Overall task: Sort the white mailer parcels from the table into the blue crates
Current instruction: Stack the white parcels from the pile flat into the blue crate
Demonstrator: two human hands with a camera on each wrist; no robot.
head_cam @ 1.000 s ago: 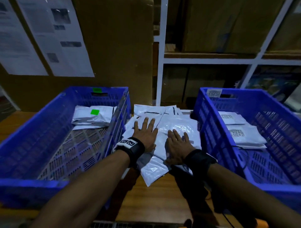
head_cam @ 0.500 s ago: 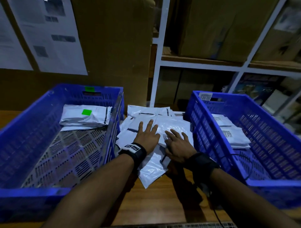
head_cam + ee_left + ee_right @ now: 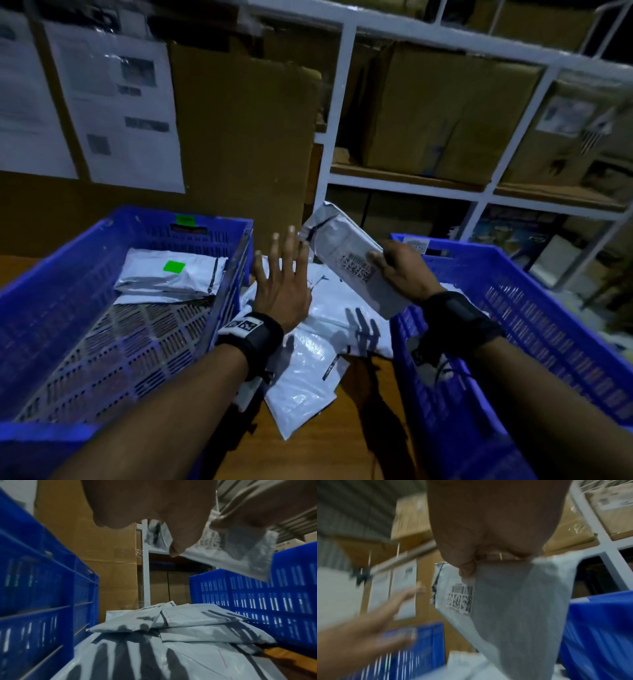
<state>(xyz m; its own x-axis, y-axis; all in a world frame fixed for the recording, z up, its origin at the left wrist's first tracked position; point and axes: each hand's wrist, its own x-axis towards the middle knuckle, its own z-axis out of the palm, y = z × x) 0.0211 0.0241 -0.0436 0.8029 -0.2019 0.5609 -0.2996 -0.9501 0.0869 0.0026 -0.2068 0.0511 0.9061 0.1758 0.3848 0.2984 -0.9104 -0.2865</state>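
Observation:
My right hand [image 3: 397, 267] grips a white mailer parcel [image 3: 346, 253] with a barcode label, lifted and tilted above the pile; the right wrist view shows the same parcel [image 3: 513, 608] pinched at its top edge. My left hand [image 3: 282, 274] hovers over the pile with its fingers spread and straight, holding nothing. A pile of white mailer parcels [image 3: 329, 322] lies on the table between two blue crates; the left wrist view shows that pile [image 3: 171, 635] from low down. The left crate [image 3: 68, 308] holds parcels with a green sticker [image 3: 171, 274]. The right crate [image 3: 548, 342] is partly hidden by my right arm.
The wooden table [image 3: 301, 452] shows bare in front of the pile. Behind stand a tall cardboard box [image 3: 239, 137], papers on the wall [image 3: 120, 109] and white shelving [image 3: 411, 178] with cardboard boxes.
My right hand has taken a parcel off the pile and raised it, tilted. My left hand has lifted off the pile with spread fingers. The head view has tipped upward.

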